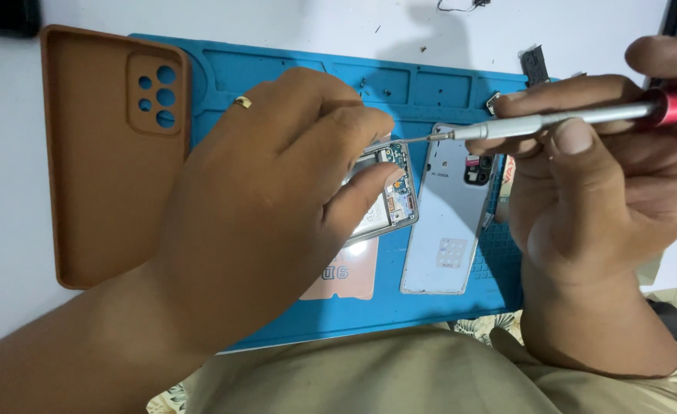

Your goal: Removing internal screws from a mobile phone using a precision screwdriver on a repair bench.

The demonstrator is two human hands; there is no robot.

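My left hand [269,192], with a gold ring on one finger, grips an opened phone [392,192] whose circuit board shows, and covers most of it. My right hand [599,184] holds a slim silver screwdriver [553,120] with a red end cap. Its tip points left and sits at the phone's upper edge. The phone rests on a blue work mat [430,299].
The phone's silver back cover [449,222] lies face down on the mat just right of the phone. A brown phone case [101,169] lies at the mat's left edge. A pinkish sheet [346,276] lies under the phone. Small screws sit in the mat's top trays [377,88].
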